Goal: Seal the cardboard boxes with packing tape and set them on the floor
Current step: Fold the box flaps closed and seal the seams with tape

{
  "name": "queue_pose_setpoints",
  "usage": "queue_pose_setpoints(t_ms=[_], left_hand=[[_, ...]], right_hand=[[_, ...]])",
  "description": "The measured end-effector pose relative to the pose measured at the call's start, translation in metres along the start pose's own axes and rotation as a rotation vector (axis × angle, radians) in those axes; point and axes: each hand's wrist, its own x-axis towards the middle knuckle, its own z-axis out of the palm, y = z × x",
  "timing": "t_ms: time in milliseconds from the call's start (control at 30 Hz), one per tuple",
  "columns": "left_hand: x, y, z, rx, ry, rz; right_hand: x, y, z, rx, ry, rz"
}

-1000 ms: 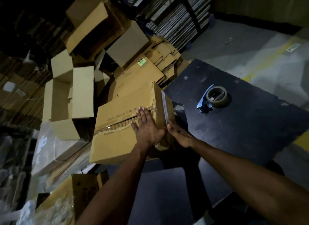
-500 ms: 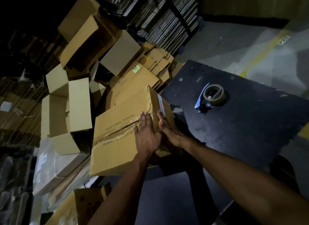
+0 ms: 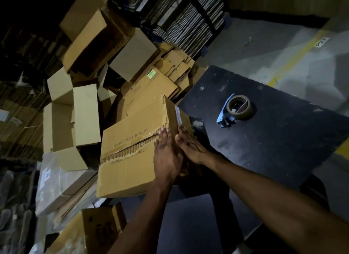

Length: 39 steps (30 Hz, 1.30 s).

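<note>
**Sealed box tipped over the table edge, held only by flat palms**

The brown corrugated cardboard box (image 3: 132,149), its centre seam covered with clear tape, is seen leaning off the left edge of the black table top (image 3: 273,144), above a heap of open and flattened cartons (image 3: 73,119). It has not yet been set on the floor.

A slip is judged the main risk: the box is pressed rather than gripped, so it could slide from the palms and drop onto the heap, where it might land askew or crush an open carton. The tape over the seam could also be lifted if the box is dragged against the table edge.

The left hand (image 3: 167,155) is laid flat on the taped top face, fingers straight and together. The right hand (image 3: 190,144) is pressed against the end face, fingers extended; nothing is curled round an edge. Both forearms are stretched forward.

The brown tape roll in its blue dispenser (image 3: 236,108) is left on the table, well apart from both hands.
</note>
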Motion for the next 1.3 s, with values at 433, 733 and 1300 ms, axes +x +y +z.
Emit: queue_pose_setpoints(t_ms=[433,733,1300], left_hand=[[0.01,0.057,-0.007,-0.774,0.664,-0.362],[-0.015,0.031,-0.045,-0.939,0.775,-0.671],[-0.237,-0.166,0.015,-1.133,1.184,-1.054]], right_hand=[[0.023,-0.053,-0.038,0.054,-0.098,0.085],[0.09,-0.088,-0.061,-0.863,-0.066,0.111],[0.015,-0.141,0.221,-1.225,-0.637,-0.68]])
